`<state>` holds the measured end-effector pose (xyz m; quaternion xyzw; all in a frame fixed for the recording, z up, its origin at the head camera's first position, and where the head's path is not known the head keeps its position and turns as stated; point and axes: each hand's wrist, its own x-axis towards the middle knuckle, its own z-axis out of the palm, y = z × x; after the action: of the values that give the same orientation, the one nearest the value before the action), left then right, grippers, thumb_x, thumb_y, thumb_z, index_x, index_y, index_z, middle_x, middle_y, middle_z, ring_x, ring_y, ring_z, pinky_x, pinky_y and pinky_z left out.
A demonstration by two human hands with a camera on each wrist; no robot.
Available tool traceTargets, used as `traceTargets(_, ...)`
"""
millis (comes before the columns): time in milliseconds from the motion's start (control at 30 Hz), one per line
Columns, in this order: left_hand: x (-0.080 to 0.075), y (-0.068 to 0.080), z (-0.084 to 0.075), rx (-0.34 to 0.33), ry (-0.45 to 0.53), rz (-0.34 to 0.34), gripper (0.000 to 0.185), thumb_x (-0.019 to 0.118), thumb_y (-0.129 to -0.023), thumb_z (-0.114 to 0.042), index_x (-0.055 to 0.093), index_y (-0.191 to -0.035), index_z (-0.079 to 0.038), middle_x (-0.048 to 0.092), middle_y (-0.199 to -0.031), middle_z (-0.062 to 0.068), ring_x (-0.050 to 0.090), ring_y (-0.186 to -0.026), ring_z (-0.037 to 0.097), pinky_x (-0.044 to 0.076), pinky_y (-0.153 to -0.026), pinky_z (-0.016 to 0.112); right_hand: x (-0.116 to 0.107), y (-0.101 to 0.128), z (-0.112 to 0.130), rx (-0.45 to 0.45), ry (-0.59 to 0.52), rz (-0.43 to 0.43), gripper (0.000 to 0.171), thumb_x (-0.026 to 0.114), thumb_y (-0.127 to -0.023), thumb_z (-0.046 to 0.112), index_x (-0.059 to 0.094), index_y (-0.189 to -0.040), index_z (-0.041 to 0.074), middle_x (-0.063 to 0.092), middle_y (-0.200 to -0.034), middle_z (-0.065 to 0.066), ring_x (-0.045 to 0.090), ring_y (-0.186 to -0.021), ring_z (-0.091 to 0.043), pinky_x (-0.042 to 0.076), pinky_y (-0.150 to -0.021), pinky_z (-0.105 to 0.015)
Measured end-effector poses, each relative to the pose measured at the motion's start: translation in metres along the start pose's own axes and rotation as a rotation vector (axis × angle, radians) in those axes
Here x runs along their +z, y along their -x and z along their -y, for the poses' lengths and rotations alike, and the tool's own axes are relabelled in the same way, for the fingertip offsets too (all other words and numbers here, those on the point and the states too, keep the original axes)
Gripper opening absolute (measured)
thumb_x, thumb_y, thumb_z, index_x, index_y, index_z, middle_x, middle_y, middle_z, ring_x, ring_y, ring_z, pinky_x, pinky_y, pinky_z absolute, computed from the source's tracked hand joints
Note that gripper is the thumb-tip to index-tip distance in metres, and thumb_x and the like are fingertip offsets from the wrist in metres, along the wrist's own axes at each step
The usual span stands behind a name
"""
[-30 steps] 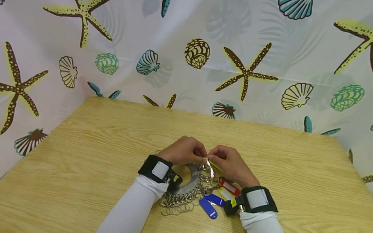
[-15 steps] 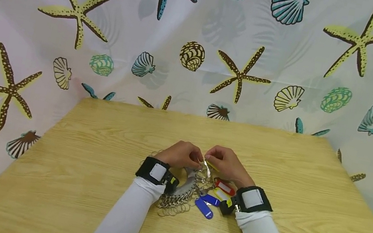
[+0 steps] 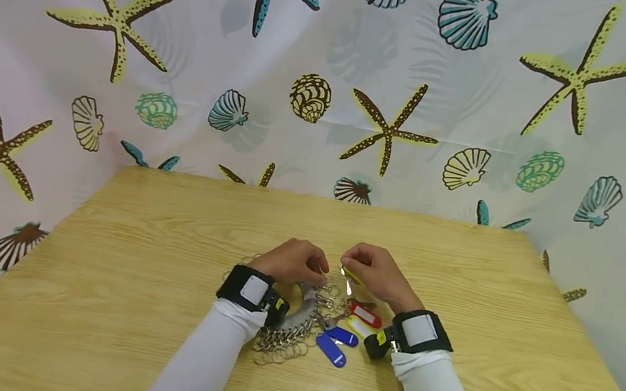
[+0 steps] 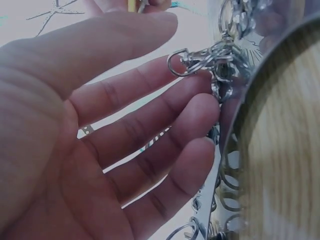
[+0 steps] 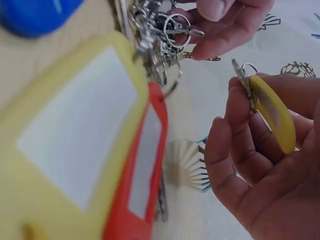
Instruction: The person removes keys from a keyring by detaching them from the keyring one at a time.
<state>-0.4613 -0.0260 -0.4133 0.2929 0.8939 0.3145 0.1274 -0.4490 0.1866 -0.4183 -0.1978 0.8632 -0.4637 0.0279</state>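
Note:
My right hand [image 3: 379,274] pinches a yellow key tag [image 5: 278,117] with a silver key [image 5: 243,82] and a small split ring on it. The key hangs from the fingertips in the head view. Over the flat metal ring plate [image 3: 301,312], my left hand [image 3: 291,263] has its thumb apart from loosely bent fingers. A snap clasp [image 4: 202,61] on the plate lies right at those fingertips. Several clasps with split rings [image 3: 281,350] line the plate's edge. The two hands are a small gap apart.
Beside the plate's right edge lie two blue key tags [image 3: 331,350], a red tag [image 3: 365,314] and another yellow tag [image 3: 360,327] with keys. All are on a wooden table [image 3: 138,332]. A patterned cloth [image 3: 277,112] hangs behind and along both sides.
The hands have drawn apart from fingertips meeting. The yellow tag and key stay in my right hand, while my left hand's hold at the plate has loosened. The head view has shifted right.

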Motion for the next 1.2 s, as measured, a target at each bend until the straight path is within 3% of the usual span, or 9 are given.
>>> traceTargets(567,0.008,0.002,-0.002,0.027,0.026,-0.04,0.019,0.072,-0.088,-0.019,0.07,-0.101,-0.006,0.069,-0.09,0.001,0.065,-0.084,0.014,0.051,-0.074,0.031,-0.035,0.01,-0.012,0.083,0.089,-0.089,0.023,0.058,-0.098,0.019,0.068,-0.107,0.001,0.067,-0.099,-0.008,0.057,-0.086,-0.02,0.046,-0.075,-0.032)
traceTargets(867,0.003,0.004,-0.001,0.044,0.005,-0.018,0.021,0.069,-0.09,-0.019,0.07,-0.106,-0.004,0.069,-0.094,0.003,0.065,-0.086,0.016,0.051,-0.075,0.031,-0.057,0.009,-0.02,0.17,0.168,-0.124,0.019,0.059,-0.098,0.021,0.069,-0.104,0.006,0.066,-0.098,-0.007,0.055,-0.087,-0.022,0.045,-0.077,-0.033)
traceTargets(1200,0.004,0.001,0.001,0.056,0.022,-0.003,0.022,0.069,-0.09,-0.02,0.07,-0.106,-0.005,0.069,-0.093,0.003,0.064,-0.084,0.015,0.051,-0.076,0.032,-0.092,0.017,-0.039,0.256,0.282,-0.137,0.022,0.058,-0.098,0.021,0.068,-0.106,0.003,0.065,-0.101,-0.012,0.055,-0.091,-0.026,0.045,-0.082,-0.037)
